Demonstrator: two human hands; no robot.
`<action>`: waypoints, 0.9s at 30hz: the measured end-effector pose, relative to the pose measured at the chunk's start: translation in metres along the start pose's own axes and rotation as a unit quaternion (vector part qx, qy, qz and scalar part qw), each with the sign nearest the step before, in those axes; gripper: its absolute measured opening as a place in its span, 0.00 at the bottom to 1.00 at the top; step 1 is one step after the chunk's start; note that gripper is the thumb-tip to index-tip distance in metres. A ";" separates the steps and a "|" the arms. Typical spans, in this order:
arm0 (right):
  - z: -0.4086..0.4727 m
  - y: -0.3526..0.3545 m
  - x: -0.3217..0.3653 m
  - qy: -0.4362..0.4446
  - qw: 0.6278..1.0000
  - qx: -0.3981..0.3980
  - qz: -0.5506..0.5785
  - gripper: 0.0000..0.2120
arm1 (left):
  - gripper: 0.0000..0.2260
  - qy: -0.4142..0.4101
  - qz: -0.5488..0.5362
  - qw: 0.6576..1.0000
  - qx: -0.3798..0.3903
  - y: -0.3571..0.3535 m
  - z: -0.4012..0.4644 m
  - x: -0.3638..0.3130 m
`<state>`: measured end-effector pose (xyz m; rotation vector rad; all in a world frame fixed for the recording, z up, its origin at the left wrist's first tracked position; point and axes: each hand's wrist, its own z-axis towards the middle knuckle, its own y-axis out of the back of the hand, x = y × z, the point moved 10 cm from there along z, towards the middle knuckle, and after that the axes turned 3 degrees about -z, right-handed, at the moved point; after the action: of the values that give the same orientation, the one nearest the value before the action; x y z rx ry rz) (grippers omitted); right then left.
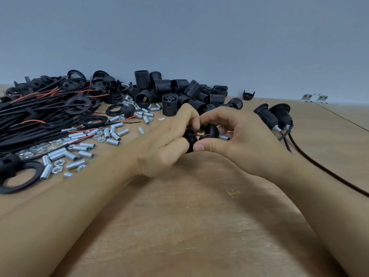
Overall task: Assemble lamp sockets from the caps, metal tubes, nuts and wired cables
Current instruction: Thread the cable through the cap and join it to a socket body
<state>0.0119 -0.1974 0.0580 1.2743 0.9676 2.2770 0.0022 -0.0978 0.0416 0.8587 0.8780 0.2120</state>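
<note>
While both hands (165, 142) pinch, cap (211, 129) between fingers

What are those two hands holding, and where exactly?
The left hand pinches the black socket insert by its sides; the right hand holds the domed cap by its rim, red wire between them.

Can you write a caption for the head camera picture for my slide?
Left hand and right hand join a black plastic lamp-socket cap on a wooden table.
</note>
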 end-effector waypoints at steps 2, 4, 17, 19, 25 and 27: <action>0.000 -0.006 -0.004 -0.016 0.999 0.022 -0.020 0.21 | 0.16 0.000 -0.021 1.000 -0.003 0.002 0.000 0.002; 0.000 -0.009 -0.007 -0.030 0.998 0.037 -0.027 0.23 | 0.17 0.006 -0.042 0.999 -0.015 0.006 -0.002 0.006; -0.001 -0.010 -0.024 -0.087 0.969 0.100 0.208 0.21 | 0.14 0.011 -0.146 0.985 -0.088 0.016 -0.003 0.006; -0.001 -0.011 -0.025 -0.085 0.969 0.102 0.206 0.22 | 0.14 0.006 -0.147 0.985 -0.090 0.016 -0.003 0.004; 0.001 -0.017 -0.030 -0.083 0.942 0.138 0.294 0.19 | 0.12 -0.014 -0.163 0.980 -0.113 0.022 -0.002 0.000; -0.002 -0.021 -0.028 -0.078 0.932 0.170 0.310 0.17 | 0.12 -0.011 -0.170 0.979 -0.109 0.022 -0.002 0.002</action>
<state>0.0250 -0.2003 0.0252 2.1307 1.0386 2.4504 0.0060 -0.0811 0.0558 0.4970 0.9471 -0.0010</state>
